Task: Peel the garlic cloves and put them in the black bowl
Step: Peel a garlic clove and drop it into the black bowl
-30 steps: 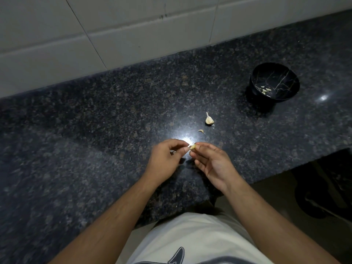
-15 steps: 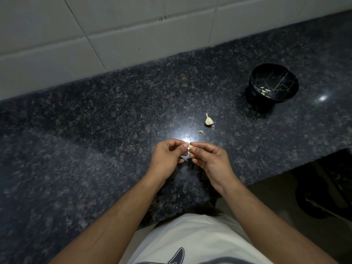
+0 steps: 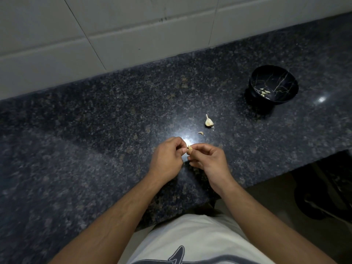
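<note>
Both hands meet low over the dark granite counter (image 3: 95, 140). My left hand (image 3: 167, 157) and my right hand (image 3: 207, 159) pinch one small pale garlic clove (image 3: 189, 149) between their fingertips. A bit farther back lies the rest of a garlic bulb (image 3: 209, 121) with its tip pointing up, and a small curved clove or piece of skin (image 3: 200, 133) lies just in front of it. At the right rear stands the black bowl (image 3: 291, 86) with white veins, holding several peeled cloves (image 3: 264, 92).
A white tiled wall (image 3: 133, 31) runs along the back of the counter. The counter's front edge cuts diagonally at the lower right, with a dark floor and a dark object (image 3: 323, 199) beyond it. My white shirt (image 3: 190, 241) fills the bottom.
The hands stay together on the clove with small finger movements; the left thumb and forefinger have shifted slightly over it. Nothing else has moved.
</note>
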